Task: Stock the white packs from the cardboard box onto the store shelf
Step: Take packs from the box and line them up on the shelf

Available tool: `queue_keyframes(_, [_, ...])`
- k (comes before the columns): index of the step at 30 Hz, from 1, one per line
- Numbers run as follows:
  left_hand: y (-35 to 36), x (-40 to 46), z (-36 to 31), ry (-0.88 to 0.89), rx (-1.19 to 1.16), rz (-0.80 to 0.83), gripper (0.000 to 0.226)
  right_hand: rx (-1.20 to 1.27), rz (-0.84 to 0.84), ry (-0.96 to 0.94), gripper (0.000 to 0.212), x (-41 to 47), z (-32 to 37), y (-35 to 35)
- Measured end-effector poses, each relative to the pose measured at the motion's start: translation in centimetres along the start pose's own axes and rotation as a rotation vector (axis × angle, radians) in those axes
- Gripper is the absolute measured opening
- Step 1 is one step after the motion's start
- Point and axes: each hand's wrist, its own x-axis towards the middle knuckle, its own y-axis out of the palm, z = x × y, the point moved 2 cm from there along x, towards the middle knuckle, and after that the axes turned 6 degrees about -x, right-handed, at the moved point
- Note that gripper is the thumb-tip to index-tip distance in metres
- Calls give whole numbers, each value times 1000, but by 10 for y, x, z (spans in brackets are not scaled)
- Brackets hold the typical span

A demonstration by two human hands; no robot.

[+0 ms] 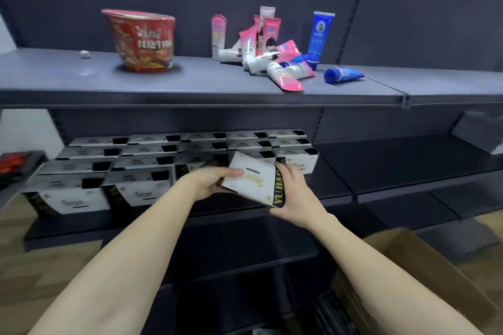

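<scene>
Both hands hold one white pack (254, 181) tilted in front of the middle shelf (337, 193): the left hand (209, 181) grips its near-left corner, thumb on top, and the right hand (292, 193) curls round its black end. Rows of packs (136, 160) already fill the shelf's left part. To place it well, level it first, then slide it into the gap at the front (beside the right-hand stack), black end matching its neighbours. The box (424, 275) waits lower right.
</scene>
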Motion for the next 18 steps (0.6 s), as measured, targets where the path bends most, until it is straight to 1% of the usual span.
queue_keyframes(5, [-17, -21, 2, 21, 23, -6, 45, -48, -66, -91, 108, 4, 15, 9])
queue_keyframes(7, [-26, -23, 4, 35, 39, -17, 59, -50, -78, -112, 106, 4, 20, 11])
queue_keyframes(10, [-36, -27, 5, 50, 51, -51, 96, -42, -75, -120, 106, 5, 27, 15])
queue_keyframes(11, [-37, -29, 5, 50, 56, -64, 98, -39, -71, -121, 106, 5, 29, 17])
queue_keyframes(12, [-37, -33, 4, 56, 59, -69, 90, -37, -67, -123, 106, 5, 32, 18])
queue_keyframes(14, [-36, -38, 1, 66, 66, -101, 63, -36, -44, -126, 106, 6, 37, 19])
queue_keyframes(15, [-37, -39, 1, 64, 65, -124, 55, -35, -32, -129, 107, 7, 40, 20])
queue_keyframes(18, [-43, -43, -3, 37, 48, -181, 51, -30, -45, -142, 104, 13, 47, 21])
